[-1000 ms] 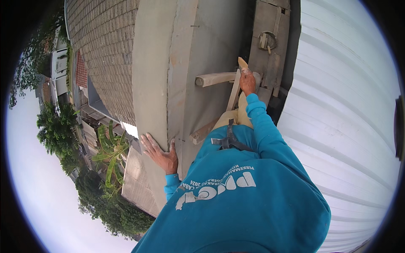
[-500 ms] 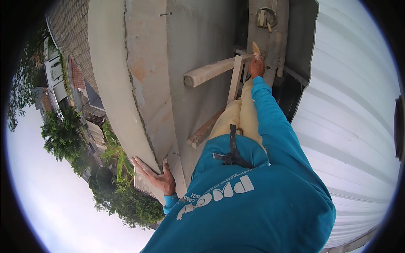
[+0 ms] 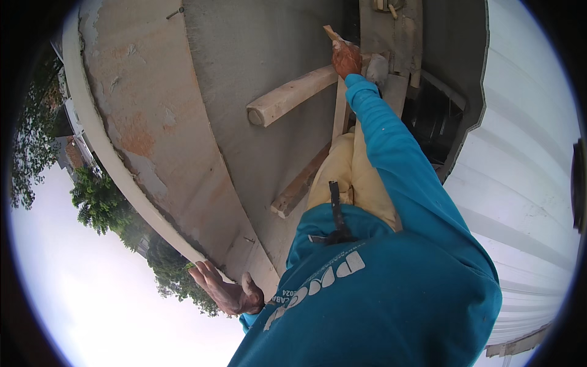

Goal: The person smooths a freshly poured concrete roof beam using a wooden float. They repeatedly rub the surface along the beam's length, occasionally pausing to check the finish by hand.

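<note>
My left hand is open, its fingers stretched out at the lower end of the pale wall edge. Whether the palm presses on that edge I cannot tell. Out ahead, my right hand is closed around a short tan wooden piece, whose end sticks out past the fingers. The rest of that piece is hidden in the grip. Beside the right hand is the grey plastered wall, and just below it a round-ended timber juts out.
Wooden boards stretch ahead, with a container of wooden-handled things on them. Another timber lies by my legs. White corrugated sheeting fills the right side. Nails stick out of the wall. Past its edge, trees stand far below.
My right hand has moved left toward the plastered wall with the wooden piece. My left hand is a little lower in the picture, and the view has shifted.
</note>
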A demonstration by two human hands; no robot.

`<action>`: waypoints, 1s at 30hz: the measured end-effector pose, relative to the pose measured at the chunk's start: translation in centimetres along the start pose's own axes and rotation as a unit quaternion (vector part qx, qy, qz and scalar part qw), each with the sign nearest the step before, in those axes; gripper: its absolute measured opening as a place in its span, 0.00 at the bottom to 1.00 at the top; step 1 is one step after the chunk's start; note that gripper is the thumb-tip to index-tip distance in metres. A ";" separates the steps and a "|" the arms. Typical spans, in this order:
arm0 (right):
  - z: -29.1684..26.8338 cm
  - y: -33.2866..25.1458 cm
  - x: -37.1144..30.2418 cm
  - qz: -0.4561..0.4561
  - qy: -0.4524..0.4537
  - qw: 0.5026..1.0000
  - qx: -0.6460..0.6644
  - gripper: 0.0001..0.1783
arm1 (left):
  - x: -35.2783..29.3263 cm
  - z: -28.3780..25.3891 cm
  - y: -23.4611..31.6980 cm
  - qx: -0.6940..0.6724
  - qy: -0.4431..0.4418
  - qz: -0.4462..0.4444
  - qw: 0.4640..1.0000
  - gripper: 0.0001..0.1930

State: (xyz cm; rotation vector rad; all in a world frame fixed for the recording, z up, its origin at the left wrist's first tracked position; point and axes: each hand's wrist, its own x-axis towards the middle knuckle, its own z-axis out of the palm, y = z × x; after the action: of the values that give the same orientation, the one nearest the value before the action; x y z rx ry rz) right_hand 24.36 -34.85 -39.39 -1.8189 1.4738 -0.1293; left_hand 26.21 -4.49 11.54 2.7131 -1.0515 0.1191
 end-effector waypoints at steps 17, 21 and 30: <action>4.1 2.2 1.7 -0.019 0.032 0.999 0.023 0.22 | -8.6 23.0 -8.4 0.035 -0.461 -0.041 0.886 0.21; 4.5 2.6 1.3 -0.061 0.079 0.995 0.033 0.21 | -8.9 23.5 -8.0 0.032 -0.466 -0.055 0.882 0.20; 4.1 2.6 1.0 -0.080 0.128 0.978 0.144 0.19 | -10.8 21.3 -9.8 -0.003 -0.358 0.021 0.933 0.16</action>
State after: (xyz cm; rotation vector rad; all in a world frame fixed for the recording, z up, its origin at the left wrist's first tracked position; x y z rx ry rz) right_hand 24.78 -33.77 -44.25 -1.7248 1.3921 -0.6468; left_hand 24.68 4.42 -12.62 2.7695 -1.2566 -0.9311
